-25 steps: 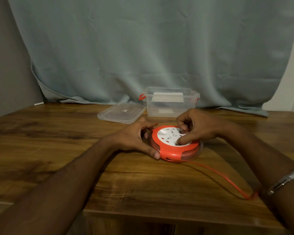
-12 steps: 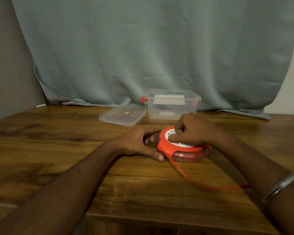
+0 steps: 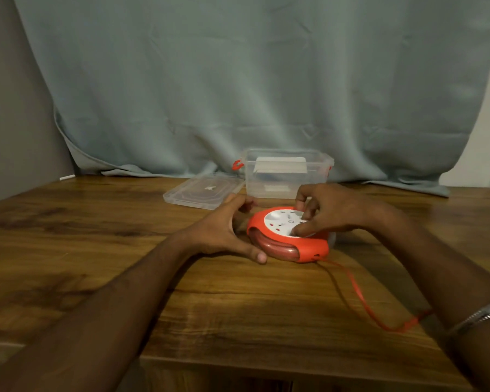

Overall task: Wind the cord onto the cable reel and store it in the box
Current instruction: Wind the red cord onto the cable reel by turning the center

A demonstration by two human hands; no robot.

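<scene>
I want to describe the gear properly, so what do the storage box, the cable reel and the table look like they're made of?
The storage box looks like clear, slightly frosted plastic: the curtain shows through its walls. The cable reel seems to be smooth moulded plastic, orange with a white socket face and a see-through band showing wound cord. The table shows glossy brown wood grain; solid wood or laminate, I cannot tell.

Dim warm light, soft focus, wide-angle bending

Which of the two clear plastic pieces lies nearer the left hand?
The flat lid, lying left of the upright box, is nearer the left hand.
</scene>
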